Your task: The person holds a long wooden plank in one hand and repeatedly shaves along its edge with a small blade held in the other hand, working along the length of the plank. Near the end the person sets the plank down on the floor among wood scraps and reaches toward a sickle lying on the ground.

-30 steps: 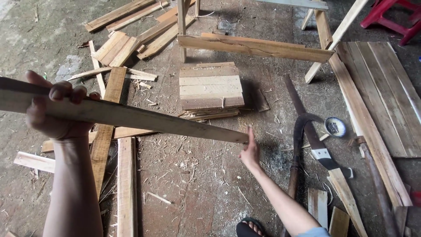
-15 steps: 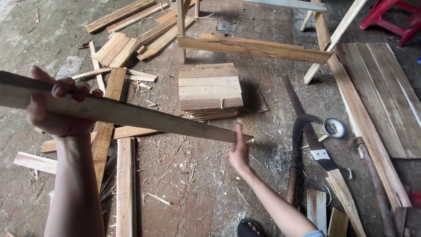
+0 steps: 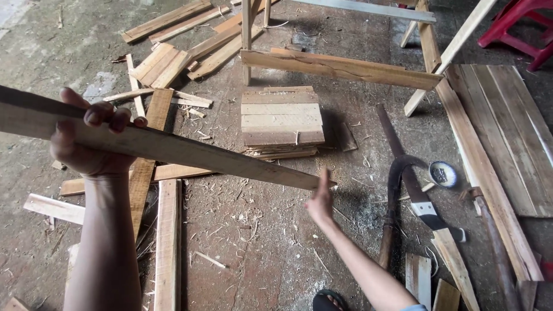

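**Long slat held up, far end at the right palm**

I've got the left hand point(image 3: 92, 144) wrapped around the long wooden slat point(image 3: 173, 151), fingers curled over its top edge, so it hangs in the air above the stack of short boards point(image 3: 282, 121) — its near part runs off the left edge of view. The right hand point(image 3: 320, 200) is open and flat, fingers together, just in front of that stack, meeting the slat's far tip; I can't tell whether it presses or only touches. I judge this as checking or steadying the piece. Next I'd want a firm hold at that tip — without it the slat pivots. A curved-handled saw point(image 3: 412, 190) lies right of the stack.
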